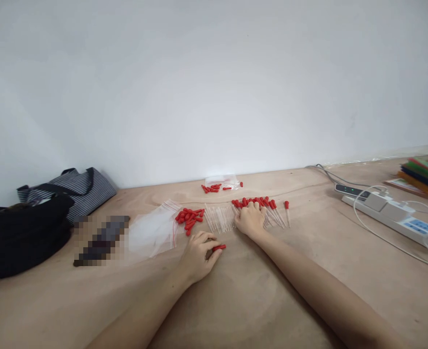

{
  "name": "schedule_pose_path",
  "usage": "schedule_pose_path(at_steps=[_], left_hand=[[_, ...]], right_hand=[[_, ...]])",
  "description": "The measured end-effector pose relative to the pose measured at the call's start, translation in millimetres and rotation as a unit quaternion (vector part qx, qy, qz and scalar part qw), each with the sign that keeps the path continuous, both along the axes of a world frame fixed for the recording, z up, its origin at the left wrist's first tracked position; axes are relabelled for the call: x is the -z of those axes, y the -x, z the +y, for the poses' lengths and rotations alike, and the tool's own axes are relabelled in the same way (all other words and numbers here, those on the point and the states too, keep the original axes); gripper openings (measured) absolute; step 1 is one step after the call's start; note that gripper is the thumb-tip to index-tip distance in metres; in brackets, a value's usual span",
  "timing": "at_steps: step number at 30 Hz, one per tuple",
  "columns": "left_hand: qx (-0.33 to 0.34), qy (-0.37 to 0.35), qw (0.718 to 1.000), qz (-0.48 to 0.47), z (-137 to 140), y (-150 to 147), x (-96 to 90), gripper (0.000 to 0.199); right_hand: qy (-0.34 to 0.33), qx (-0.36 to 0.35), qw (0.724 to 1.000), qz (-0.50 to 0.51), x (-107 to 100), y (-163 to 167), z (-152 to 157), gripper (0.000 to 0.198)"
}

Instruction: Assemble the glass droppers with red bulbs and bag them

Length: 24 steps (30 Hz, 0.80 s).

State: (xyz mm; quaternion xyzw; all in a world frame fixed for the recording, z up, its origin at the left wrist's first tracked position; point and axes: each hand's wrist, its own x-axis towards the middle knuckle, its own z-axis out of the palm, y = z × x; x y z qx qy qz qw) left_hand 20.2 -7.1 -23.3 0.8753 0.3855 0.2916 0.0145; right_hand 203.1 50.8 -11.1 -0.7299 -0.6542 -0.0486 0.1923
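Note:
My left hand (199,257) pinches a red rubber dropper bulb (219,247) between thumb and fingers, low over the table. My right hand (251,219) rests over a row of droppers with red bulbs (272,204); its fingertips are among them, and I cannot make out whether they grip one. Between the hands lie several clear thin glass tubes (219,218) side by side. Left of the tubes is a pile of loose red bulbs (189,216). One dropper (287,213) lies apart at the right end of the row.
Clear plastic zip bags (152,232) lie left of the bulbs, beside a blurred dark object (103,241). More red bulbs (211,188) are near the wall. A black bag (28,237) and a striped bag (90,194) stand left. A power strip (391,213) with cables and colourful folders (426,175) are right.

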Motion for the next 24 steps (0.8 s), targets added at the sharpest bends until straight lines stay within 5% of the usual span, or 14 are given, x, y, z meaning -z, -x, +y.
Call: schedule_pose_path(at_steps=[6,12,24], left_hand=[[-0.022,0.018,1.0,0.008,-1.4,-0.2,-3.0,0.013],[-0.03,0.018,0.999,0.012,-1.6,0.3,-4.2,0.015],[-0.022,0.034,0.999,0.026,0.9,2.0,-1.0,0.018]], right_hand=[[-0.127,-0.131,0.982,0.059,5.1,-17.7,-27.5,0.017],[-0.126,-0.328,0.931,0.093,19.2,-56.3,-61.3,0.017],[-0.057,-0.321,0.942,0.08,19.8,-54.9,-63.6,0.024]])
